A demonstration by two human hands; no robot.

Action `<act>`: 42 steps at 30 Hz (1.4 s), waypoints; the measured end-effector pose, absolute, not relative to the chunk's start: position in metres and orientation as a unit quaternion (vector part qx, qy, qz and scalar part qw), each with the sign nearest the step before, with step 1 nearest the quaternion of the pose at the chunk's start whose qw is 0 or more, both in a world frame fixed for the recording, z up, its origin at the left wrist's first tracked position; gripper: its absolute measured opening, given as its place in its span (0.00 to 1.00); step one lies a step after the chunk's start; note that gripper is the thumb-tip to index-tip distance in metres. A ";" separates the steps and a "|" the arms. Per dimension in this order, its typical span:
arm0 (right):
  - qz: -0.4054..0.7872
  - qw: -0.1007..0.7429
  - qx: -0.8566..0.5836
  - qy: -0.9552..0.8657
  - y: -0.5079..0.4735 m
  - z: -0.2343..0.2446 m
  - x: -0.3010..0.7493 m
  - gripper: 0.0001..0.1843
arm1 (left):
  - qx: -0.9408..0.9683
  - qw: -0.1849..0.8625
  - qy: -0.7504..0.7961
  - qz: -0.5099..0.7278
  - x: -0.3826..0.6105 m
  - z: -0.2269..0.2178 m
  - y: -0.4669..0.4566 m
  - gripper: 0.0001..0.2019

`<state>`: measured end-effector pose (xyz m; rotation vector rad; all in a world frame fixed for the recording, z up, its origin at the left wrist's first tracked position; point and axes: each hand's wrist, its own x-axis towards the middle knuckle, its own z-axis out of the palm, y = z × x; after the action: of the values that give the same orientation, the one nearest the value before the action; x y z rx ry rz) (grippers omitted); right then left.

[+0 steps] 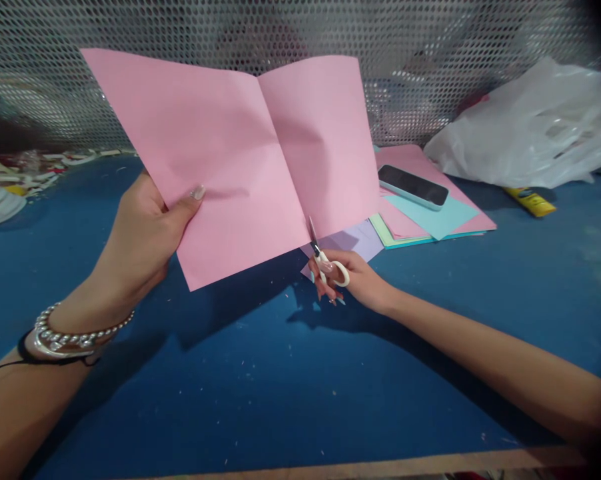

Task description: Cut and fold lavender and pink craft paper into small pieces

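Observation:
A large pink sheet of paper (220,153) with a crease down it is held up above the blue table. My left hand (148,223) grips its left edge, thumb on the front and the other fingers hidden behind. In my right hand (348,277) is a small pair of scissors with white handles (341,273). Their blades meet the sheet's lower edge at the crease, one blade showing in front of the paper. Behind the scissors, a lilac piece of paper (358,240) lies on the table, partly covered by the pink sheet.
A smartphone (414,187) rests on a stack of coloured paper (460,207) at right. Beyond are a white plastic bag (525,127) and a yellow tube (530,201). Scraps and white round items (0,205) sit far left. A perforated metal panel (180,30) closes off the back.

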<state>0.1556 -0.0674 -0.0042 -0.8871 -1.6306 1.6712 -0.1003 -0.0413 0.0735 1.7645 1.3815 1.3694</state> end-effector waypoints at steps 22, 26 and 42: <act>0.637 0.299 -0.376 -0.603 -0.071 0.002 0.154 0.16 | 0.667 0.214 0.531 0.478 -0.104 0.073 -0.038 0.17; 0.637 0.305 -0.380 -0.598 -0.071 0.003 0.153 0.16 | 0.659 0.213 0.535 0.484 -0.102 0.074 -0.039 0.17; 0.622 0.311 -0.383 -0.608 -0.070 0.001 0.152 0.14 | 0.659 0.222 0.529 0.486 -0.102 0.073 -0.037 0.18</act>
<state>0.1521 -0.0703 0.0006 -1.0112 -1.6056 1.6423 -0.1022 -0.0371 0.0728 1.8205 1.4620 1.3416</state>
